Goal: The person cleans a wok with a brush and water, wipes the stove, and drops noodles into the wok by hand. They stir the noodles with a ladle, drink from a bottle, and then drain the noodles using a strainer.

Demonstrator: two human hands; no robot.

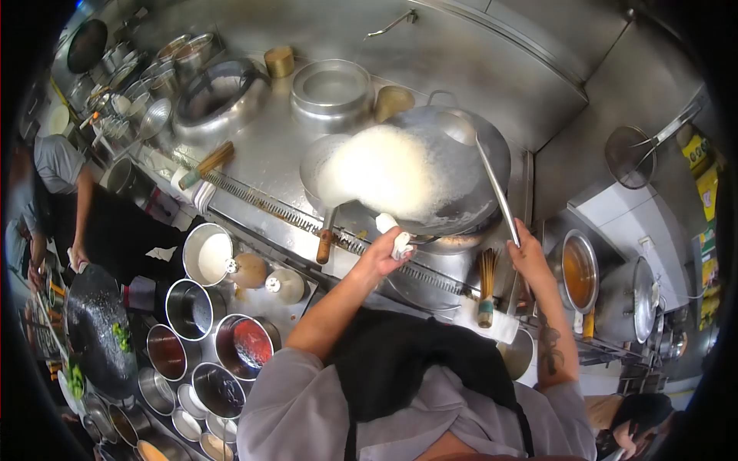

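My left hand (387, 250) is closed around a folded white cloth (396, 234) at the near rim of a large dark wok (483, 165). A bright, pale frothy mass (388, 173) fills the wok's left side; glare hides its detail. My right hand (526, 251) grips the long handle of a metal ladle (492, 178). The ladle's bowl rests against the wok's far inner wall. Left of the wok, a round metal utensil with a wooden handle (326, 237) is partly covered by the pale mass. Beside my right hand stands a bamboo brush (487, 284).
Metal pots of sauces and liquids (247, 342) and two squat bottles (285, 285) stand at left. Another bamboo brush (207, 164) lies by the grate. A co-worker (65, 173) handles a second wok (100, 330). At right are a strainer (630, 157) and a pot of brown liquid (580, 269).
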